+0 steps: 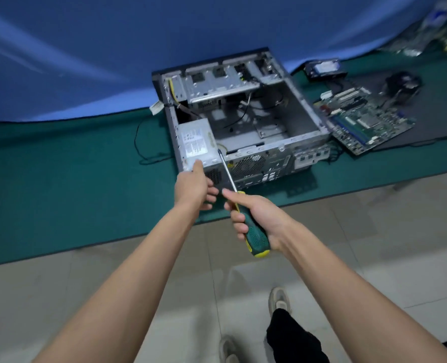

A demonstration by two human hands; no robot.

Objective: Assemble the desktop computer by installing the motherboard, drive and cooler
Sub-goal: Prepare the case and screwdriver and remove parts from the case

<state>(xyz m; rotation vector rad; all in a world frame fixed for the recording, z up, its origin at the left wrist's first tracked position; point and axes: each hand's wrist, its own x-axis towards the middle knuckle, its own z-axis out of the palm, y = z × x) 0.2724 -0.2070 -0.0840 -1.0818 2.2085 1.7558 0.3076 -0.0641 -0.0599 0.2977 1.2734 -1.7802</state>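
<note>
Mobo (361,121) on mat, well right of screwdriver-gripping R hand (256,218)

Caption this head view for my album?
Right hand grips a screwdriver beside the open case; motherboard waits outside.

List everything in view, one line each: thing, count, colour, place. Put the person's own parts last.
computer case: one, grey, open, on the green mat
power supply: one, silver, case's near-left corner
motherboard: one, green, right of case
drive: one, dark, behind motherboard
cooler: one, black, far right
green mat: one, on the floor
screwdriver: one, green-yellow handle, in right hand
left hand: touches the case corner
right hand: grips screwdriver
</note>
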